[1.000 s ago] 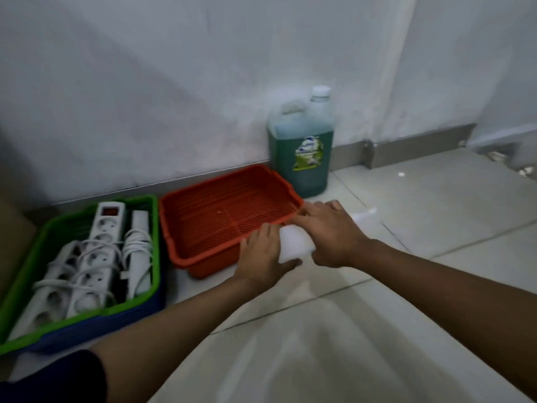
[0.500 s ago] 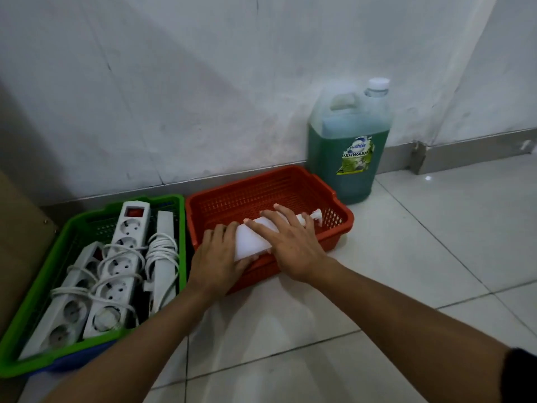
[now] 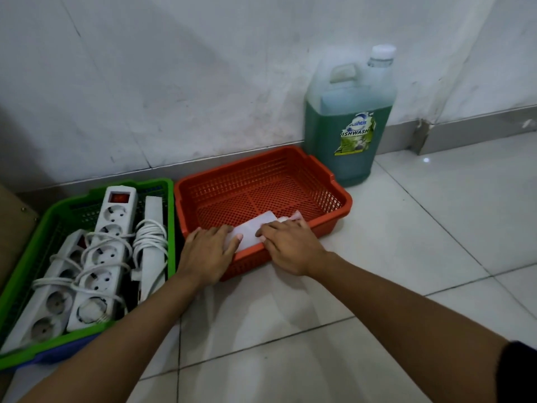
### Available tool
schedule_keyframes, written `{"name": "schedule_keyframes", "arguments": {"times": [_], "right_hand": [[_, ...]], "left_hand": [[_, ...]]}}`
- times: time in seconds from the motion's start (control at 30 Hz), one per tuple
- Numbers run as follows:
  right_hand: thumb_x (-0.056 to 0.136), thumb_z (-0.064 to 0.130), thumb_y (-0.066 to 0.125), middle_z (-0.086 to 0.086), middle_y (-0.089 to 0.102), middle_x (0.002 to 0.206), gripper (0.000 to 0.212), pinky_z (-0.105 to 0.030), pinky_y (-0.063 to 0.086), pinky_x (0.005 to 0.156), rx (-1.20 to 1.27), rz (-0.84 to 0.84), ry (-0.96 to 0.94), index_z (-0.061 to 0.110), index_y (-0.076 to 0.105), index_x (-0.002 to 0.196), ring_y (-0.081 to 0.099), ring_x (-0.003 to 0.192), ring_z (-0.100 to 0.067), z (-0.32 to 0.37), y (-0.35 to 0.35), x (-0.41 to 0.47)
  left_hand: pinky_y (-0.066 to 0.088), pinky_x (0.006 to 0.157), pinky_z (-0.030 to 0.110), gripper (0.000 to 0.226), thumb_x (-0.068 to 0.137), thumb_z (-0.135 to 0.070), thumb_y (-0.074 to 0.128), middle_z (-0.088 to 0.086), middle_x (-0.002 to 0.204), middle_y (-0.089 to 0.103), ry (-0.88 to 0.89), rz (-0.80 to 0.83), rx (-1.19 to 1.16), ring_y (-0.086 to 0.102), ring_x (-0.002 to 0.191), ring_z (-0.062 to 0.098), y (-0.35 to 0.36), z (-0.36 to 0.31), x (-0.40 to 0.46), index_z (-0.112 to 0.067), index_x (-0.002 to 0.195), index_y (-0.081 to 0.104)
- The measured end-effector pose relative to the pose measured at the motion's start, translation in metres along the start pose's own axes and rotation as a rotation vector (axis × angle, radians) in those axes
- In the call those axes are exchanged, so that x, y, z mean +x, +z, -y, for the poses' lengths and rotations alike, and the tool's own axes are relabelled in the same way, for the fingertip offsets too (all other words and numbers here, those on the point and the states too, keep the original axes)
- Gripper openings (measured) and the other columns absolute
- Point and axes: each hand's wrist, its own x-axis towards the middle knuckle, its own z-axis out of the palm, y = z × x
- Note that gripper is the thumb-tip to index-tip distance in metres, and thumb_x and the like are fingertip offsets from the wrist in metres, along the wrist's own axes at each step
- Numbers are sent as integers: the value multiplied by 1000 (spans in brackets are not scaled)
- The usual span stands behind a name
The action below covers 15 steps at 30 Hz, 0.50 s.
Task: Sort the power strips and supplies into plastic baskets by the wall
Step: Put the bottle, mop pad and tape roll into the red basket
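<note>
A red plastic basket (image 3: 290, 158) stands on the floor by the wall. A white bottle (image 3: 255, 228) lies on its side inside it, along the near wall. My left hand (image 3: 207, 251) holds the bottle's left end with the thumb on top. My right hand (image 3: 287, 245) holds its right part, fingers curled over it. Left of the red basket stands a green basket (image 3: 72, 203), stacked on a blue one, with three white power strips (image 3: 107, 251) in it, cords wound around them.
A large jug of green dishwash liquid (image 3: 351, 126) stands against the wall right of the red basket. A brown panel (image 3: 11, 228) is at the far left. Pale floor tiles (image 3: 377, 286) spread to the right and in front.
Both hands carried the white bottle from the floor over the red basket's near rim and lowered it inside. The view has shifted left and closer.
</note>
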Motion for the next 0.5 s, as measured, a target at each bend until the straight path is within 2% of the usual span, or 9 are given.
{"name": "schedule_keyframes", "arguments": {"times": [0.13, 0.23, 0.37, 0.5], "right_hand": [[93, 36, 46, -5, 45, 144, 49, -45, 19, 114, -38, 1, -53, 20, 42, 138, 36, 136, -25, -21, -12, -31], [89, 33, 50, -6, 33, 153, 58, -45, 24, 112, -95, 0, -6, 25, 34, 144, 29, 141, -26, -51, -29, -68], [92, 35, 50, -6, 24, 157, 61, -42, 19, 114, -109, 69, 272, 26, 27, 147, 25, 142, -23, -98, -63, -135], [90, 34, 52, -6, 28, 154, 65, -42, 21, 111, -50, 46, 604, 24, 23, 148, 29, 139, -24, -148, -82, -237]], "left_hand": [[13, 117, 47, 66, 91, -57, 14, 8, 150, 37, -52, 37, 2, 32, 139, 24, -4, -29, -13, -21, 141, 37], [10, 118, 47, 88, 75, -67, -2, 6, 153, 29, 91, 83, -8, 24, 143, 22, -10, -66, -25, -22, 143, 31], [11, 119, 46, 102, 70, -79, -11, 3, 152, 31, 308, 142, -35, 22, 144, 20, -16, -138, -32, -21, 140, 35], [12, 120, 44, 83, 80, -70, 3, 6, 155, 25, 474, 254, -98, 20, 145, 23, -6, -244, -37, -24, 143, 29]]}}
